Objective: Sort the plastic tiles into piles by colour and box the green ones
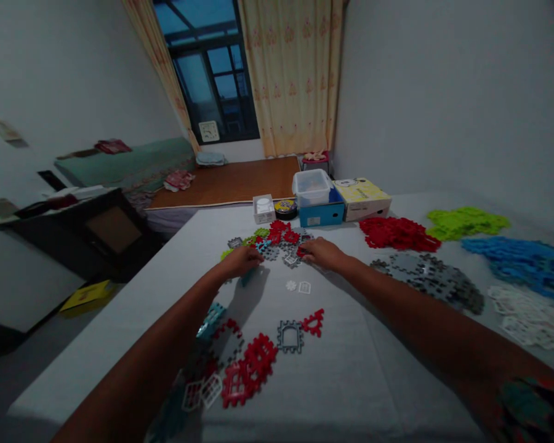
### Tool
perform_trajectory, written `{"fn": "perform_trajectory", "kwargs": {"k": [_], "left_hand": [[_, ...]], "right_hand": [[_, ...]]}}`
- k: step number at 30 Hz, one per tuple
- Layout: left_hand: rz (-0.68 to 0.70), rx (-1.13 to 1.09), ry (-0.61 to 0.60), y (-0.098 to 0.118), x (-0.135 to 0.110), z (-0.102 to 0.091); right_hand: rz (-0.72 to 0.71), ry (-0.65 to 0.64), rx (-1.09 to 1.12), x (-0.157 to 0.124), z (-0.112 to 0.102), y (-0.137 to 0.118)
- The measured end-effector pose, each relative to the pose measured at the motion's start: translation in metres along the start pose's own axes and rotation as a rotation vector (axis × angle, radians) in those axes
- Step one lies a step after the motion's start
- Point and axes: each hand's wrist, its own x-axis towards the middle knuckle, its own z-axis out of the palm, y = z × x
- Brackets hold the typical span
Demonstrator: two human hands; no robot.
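On the left of the white-covered surface (346,375), at the near side, lie two white lattice pieces (211,391) beside linked red pieces (258,360). Farther off, the left hand (242,263) is at the near left edge of a mixed pile of toothed pieces (281,235), fingers curled down; whether its grip grasps anything, I cannot tell. That pile spreads between the hands, short of a blue box (321,213). Nearer than the pile is a white flower-shaped piece (291,285); nearer again, a grey square frame (290,350) next to a red triangular piece (319,319). The right hand (322,252) reaches the pile's right edge, fingertips at a red piece; I cannot tell if its grip is clenched on it. Rightward lie red (397,235), grey (427,277), lime-green (466,223), blue (526,261) and white heaps (533,314).
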Motion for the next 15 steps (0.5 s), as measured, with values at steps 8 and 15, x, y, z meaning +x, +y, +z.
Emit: {"fn": "perform_trajectory", "kwargs": {"k": [8, 15], "left_hand": [[-0.041, -0.056, 0.055, -0.017, 0.001, 0.0], [0.118, -0.271, -0.071, -0.013, -0.003, 0.0]], "right_hand": [[0.107, 0.096, -0.144, -0.023, -0.024, -0.008], [0.469, 0.279, -0.132, -0.054, -0.049, 0.154]]}}
